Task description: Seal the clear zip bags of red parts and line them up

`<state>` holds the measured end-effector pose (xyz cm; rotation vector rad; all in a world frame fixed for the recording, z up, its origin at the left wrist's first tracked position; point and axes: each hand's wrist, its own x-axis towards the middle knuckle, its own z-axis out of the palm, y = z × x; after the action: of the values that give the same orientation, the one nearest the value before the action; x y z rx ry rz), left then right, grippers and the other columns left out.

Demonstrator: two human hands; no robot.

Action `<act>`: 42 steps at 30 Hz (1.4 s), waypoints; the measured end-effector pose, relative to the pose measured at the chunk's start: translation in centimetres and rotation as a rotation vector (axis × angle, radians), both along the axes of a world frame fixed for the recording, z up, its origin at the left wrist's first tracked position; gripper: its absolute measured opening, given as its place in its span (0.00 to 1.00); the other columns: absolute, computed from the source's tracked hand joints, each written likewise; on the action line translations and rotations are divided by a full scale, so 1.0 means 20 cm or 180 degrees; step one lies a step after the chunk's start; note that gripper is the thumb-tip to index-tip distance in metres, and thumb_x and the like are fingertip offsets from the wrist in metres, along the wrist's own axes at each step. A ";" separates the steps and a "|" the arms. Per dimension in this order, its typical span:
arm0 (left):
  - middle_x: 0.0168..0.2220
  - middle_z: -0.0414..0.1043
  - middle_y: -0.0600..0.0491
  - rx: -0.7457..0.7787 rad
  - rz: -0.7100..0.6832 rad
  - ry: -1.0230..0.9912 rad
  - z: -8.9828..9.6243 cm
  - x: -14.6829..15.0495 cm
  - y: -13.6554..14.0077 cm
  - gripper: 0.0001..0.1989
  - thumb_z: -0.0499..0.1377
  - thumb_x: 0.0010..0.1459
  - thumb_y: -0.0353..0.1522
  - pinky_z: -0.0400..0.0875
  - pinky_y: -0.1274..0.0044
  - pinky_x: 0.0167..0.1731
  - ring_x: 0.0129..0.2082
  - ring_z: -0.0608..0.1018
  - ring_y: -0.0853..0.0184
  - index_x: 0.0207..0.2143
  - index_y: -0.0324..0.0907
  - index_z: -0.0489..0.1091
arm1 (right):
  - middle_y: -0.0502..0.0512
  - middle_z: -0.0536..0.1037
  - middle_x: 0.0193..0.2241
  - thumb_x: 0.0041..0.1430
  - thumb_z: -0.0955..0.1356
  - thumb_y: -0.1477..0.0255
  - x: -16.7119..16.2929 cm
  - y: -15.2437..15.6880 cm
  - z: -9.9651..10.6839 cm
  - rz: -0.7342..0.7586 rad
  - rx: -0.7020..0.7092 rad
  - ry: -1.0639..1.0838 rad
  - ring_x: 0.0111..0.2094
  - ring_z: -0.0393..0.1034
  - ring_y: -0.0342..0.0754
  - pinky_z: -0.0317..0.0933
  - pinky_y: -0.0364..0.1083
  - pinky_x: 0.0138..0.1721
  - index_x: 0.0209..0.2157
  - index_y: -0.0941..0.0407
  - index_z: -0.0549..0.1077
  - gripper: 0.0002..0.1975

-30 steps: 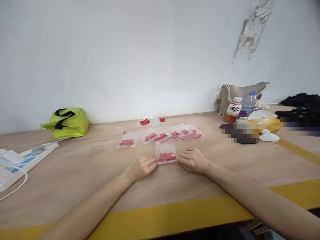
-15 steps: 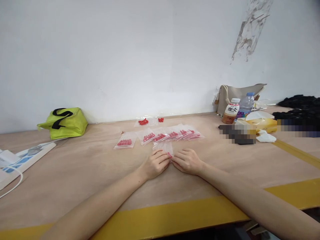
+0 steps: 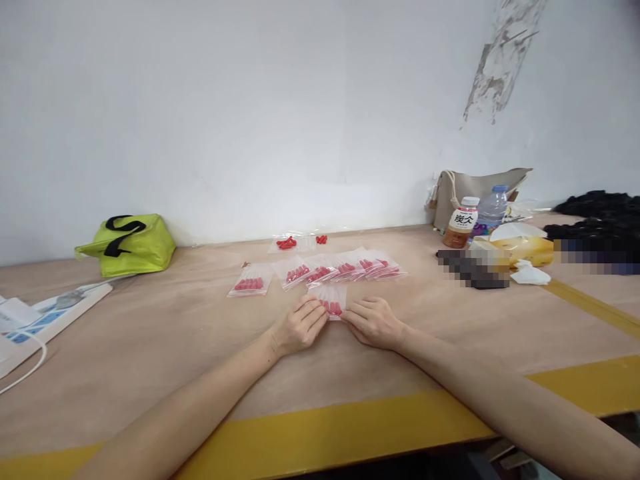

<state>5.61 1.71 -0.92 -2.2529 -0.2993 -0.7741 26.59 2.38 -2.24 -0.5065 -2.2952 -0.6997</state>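
A small clear plastic bag [image 3: 334,293] lies flat on the table in front of me, with several short red pieces [image 3: 333,308] lined up in its near end. My left hand [image 3: 300,325] pinches the bag's near left edge, its fingertips covering that corner. At the near right corner, my right hand [image 3: 374,323] has its fingers closed on the edge. Just beyond, similar filled bags [image 3: 345,268] overlap in a row. One more filled bag [image 3: 250,280] lies apart to the left.
Loose red pieces [image 3: 287,243] rest on clear plastic near the wall. A lime-green pouch [image 3: 135,245] and a white power strip [image 3: 75,312] are at the left. At the right stand a drink bottle [image 3: 461,223], a water bottle [image 3: 494,207], a beige bag [image 3: 443,193] and a yellow tissue pack [image 3: 530,250].
My left hand has slid left, away from my right hand, along the bag's near edge. More of the red pieces now show between the hands. My right hand has hardly moved.
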 end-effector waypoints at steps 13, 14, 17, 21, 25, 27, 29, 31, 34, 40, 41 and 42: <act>0.31 0.71 0.48 0.0235 0.0299 0.0139 0.02 -0.11 0.00 0.04 0.52 0.54 0.23 0.68 0.68 0.42 0.34 0.73 0.66 0.32 0.33 0.66 | 0.49 0.69 0.21 0.57 0.58 0.76 0.00 0.00 0.00 0.0047 -0.0152 0.0012 0.24 0.59 0.39 0.45 0.41 0.25 0.28 0.58 0.68 0.09; 0.31 0.71 0.48 0.0247 0.0348 0.0115 0.02 -0.11 0.01 0.04 0.52 0.55 0.23 0.68 0.68 0.41 0.33 0.73 0.66 0.32 0.33 0.66 | 0.49 0.69 0.21 0.57 0.58 0.75 0.00 0.00 0.00 0.0049 -0.0170 0.0005 0.24 0.59 0.39 0.45 0.41 0.25 0.28 0.58 0.68 0.09; 0.29 0.70 0.49 0.0273 0.0420 0.0060 0.02 -0.11 0.01 0.05 0.51 0.57 0.25 0.69 0.70 0.38 0.32 0.72 0.67 0.31 0.35 0.66 | 0.49 0.70 0.22 0.57 0.59 0.75 0.01 0.00 0.00 0.0060 -0.0224 0.0020 0.24 0.60 0.39 0.46 0.41 0.25 0.28 0.58 0.68 0.09; 0.30 0.70 0.50 0.0139 0.0251 0.0052 0.03 -0.12 0.00 0.07 0.48 0.58 0.24 0.67 0.71 0.38 0.31 0.72 0.68 0.34 0.36 0.65 | 0.50 0.70 0.23 0.57 0.59 0.76 0.01 0.00 0.00 0.0105 -0.0345 0.0091 0.25 0.61 0.39 0.49 0.41 0.26 0.28 0.58 0.68 0.08; 0.30 0.71 0.50 0.0048 -0.0030 0.0151 0.04 -0.11 -0.01 0.07 0.51 0.56 0.23 0.67 0.71 0.37 0.32 0.72 0.68 0.37 0.35 0.65 | 0.50 0.70 0.23 0.57 0.59 0.75 0.00 0.00 -0.01 0.0119 -0.0429 0.0096 0.25 0.61 0.39 0.51 0.40 0.27 0.29 0.58 0.68 0.08; 0.30 0.71 0.50 0.0096 -0.0115 0.0128 0.03 -0.11 0.00 0.07 0.52 0.55 0.22 0.67 0.71 0.36 0.33 0.72 0.67 0.38 0.34 0.65 | 0.50 0.70 0.23 0.57 0.59 0.75 0.00 0.00 -0.01 0.0132 -0.0424 0.0087 0.25 0.61 0.39 0.51 0.40 0.27 0.29 0.58 0.68 0.08; 0.31 0.71 0.50 0.0112 -0.0127 0.0106 0.04 -0.12 0.00 0.08 0.52 0.55 0.22 0.66 0.71 0.36 0.33 0.71 0.67 0.39 0.34 0.65 | 0.50 0.70 0.23 0.57 0.58 0.75 0.00 -0.01 -0.01 0.0148 -0.0427 0.0096 0.25 0.61 0.39 0.51 0.40 0.26 0.29 0.58 0.68 0.09; 0.32 0.71 0.49 0.0097 -0.0094 0.0126 0.04 -0.13 -0.01 0.09 0.51 0.55 0.21 0.66 0.71 0.37 0.33 0.71 0.67 0.39 0.34 0.65 | 0.50 0.70 0.22 0.57 0.58 0.75 0.00 0.00 -0.01 0.0161 -0.0453 0.0109 0.24 0.61 0.39 0.51 0.40 0.26 0.29 0.57 0.68 0.09; 0.30 0.69 0.49 0.0078 0.0025 0.0147 0.04 -0.15 -0.02 0.09 0.48 0.57 0.21 0.66 0.72 0.36 0.30 0.71 0.69 0.39 0.35 0.65 | 0.50 0.70 0.23 0.57 0.58 0.75 0.01 0.00 -0.01 0.0184 -0.0486 0.0097 0.24 0.61 0.39 0.51 0.40 0.26 0.29 0.57 0.68 0.09; 0.18 0.61 0.56 -0.0314 0.0395 0.0102 0.01 -0.19 -0.01 0.11 0.50 0.58 0.26 0.63 0.77 0.26 0.20 0.65 0.71 0.21 0.38 0.62 | 0.50 0.71 0.22 0.58 0.59 0.74 0.01 0.00 -0.01 0.0140 -0.0472 0.0071 0.24 0.62 0.39 0.49 0.40 0.26 0.29 0.57 0.67 0.08; 0.17 0.61 0.56 -0.0566 0.0393 0.0063 0.01 -0.20 -0.01 0.12 0.51 0.57 0.28 0.62 0.77 0.25 0.20 0.65 0.72 0.20 0.39 0.62 | 0.49 0.71 0.22 0.58 0.59 0.73 0.01 0.01 -0.01 0.0129 -0.0480 0.0086 0.23 0.62 0.39 0.49 0.40 0.25 0.28 0.57 0.67 0.08; 0.17 0.61 0.56 -0.0913 0.0419 -0.0039 0.00 -0.21 -0.02 0.13 0.52 0.57 0.31 0.62 0.78 0.25 0.20 0.65 0.72 0.20 0.39 0.62 | 0.49 0.71 0.21 0.58 0.59 0.73 0.02 0.01 -0.02 0.0104 -0.0504 0.0116 0.22 0.62 0.39 0.49 0.40 0.25 0.27 0.57 0.66 0.08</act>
<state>1.44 1.37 -0.86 -2.4651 -0.5907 -0.7123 27.01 2.59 -2.55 -0.5486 -2.3307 -0.4911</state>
